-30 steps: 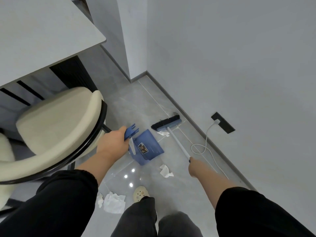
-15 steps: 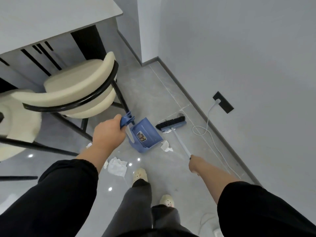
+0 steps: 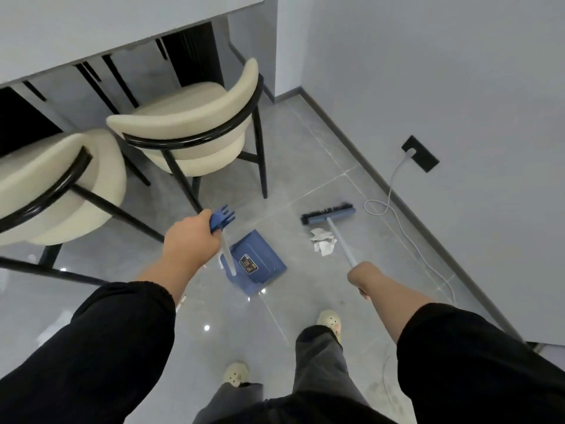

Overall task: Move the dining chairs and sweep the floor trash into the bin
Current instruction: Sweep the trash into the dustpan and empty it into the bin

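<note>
A grey tiled floor [image 3: 305, 185] meets a pale wall [image 3: 428, 71]. At left, two cream dining chairs [image 3: 189, 130] stand by the table [image 3: 91, 26]. The left hand [image 3: 191, 240] is clenched on the handle of the dustpan [image 3: 260, 267], holding it low to catch crumpled tissue [image 3: 322, 240] lying just beside the broom [image 3: 331, 214]. The right hand [image 3: 362, 275], wrapped round the broom's pole, is likely about to sweep it in.

open floor [image 3: 305, 166] ahead, chairs [image 3: 189, 133] left
</note>
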The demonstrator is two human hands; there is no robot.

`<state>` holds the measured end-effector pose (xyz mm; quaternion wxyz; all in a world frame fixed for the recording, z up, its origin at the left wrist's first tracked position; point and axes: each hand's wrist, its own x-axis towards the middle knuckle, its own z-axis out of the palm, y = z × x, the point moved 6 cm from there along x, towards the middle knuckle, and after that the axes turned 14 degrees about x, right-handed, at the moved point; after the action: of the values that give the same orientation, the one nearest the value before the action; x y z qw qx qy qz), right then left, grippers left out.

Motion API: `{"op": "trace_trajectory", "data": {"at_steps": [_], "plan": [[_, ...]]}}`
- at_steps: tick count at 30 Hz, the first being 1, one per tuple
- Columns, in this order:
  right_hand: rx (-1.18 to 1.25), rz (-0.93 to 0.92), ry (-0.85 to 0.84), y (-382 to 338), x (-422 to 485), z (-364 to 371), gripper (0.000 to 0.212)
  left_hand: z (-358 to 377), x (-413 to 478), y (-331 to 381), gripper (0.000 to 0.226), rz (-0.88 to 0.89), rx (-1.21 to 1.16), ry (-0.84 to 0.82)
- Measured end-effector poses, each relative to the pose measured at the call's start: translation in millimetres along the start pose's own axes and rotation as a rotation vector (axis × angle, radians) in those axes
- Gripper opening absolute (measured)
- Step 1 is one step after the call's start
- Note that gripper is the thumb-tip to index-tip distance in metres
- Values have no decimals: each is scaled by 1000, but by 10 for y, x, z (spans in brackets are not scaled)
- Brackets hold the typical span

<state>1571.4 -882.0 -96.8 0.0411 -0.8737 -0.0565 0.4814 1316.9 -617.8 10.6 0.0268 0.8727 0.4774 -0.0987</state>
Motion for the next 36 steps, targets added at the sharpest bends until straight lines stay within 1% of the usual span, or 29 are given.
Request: {"op": "trace_trajectory", "data": {"at_steps": [1,4,6,9,11,14,15,17,20,23,25,29,32,35,36], "plan": [[-59,-15,32,-85,-124,147,20,42,-110,-206,16,-8,-3,-13],[-80,-56,84,-255,-381,519,22,118,-393,-733,17,-51,-61,-80],[-101,-79,85,-340,-527,716,24,189,-546,-1019,18,-62,-119,-123],[-215,-124,62,-545,-749,977,27,273,-775,-1349,16,-73,-156,-180],[-298,-171,48,-680,-821,1171,26,333,-893,-1468,16,-70,-153,-209],[-390,-239,10,-911,-942,1542,10,442,-1116,-1624,15,-86,-136,-236],[-405,-261,-1,-975,-948,1662,12,482,-1184,-1660,15,-89,-127,-244],[-447,-279,-20,-1057,-958,1882,23,578,-1300,-1728,15,-100,-111,-257],[-522,-267,-15,-1053,-929,2017,24,668,-1397,-1765,16,-121,-107,-253],[-591,-277,27,-940,-861,1870,21,712,-1432,-1690,15,-110,-116,-251],[-653,-279,74,-824,-831,1658,26,727,-1425,-1580,14,-88,-101,-245],[-754,-220,136,-554,-721,1171,33,736,-1371,-1302,15,-73,-89,-222],[-743,-180,172,-343,-621,793,35,721,-1279,-1063,15,-69,-111,-224],[-697,-165,203,-79,-578,416,32,665,-1157,-670,14,-29,-111,-210],[-669,-169,202,-45,-585,366,31,664,-1141,-635,13,-31,-117,-206]]}}
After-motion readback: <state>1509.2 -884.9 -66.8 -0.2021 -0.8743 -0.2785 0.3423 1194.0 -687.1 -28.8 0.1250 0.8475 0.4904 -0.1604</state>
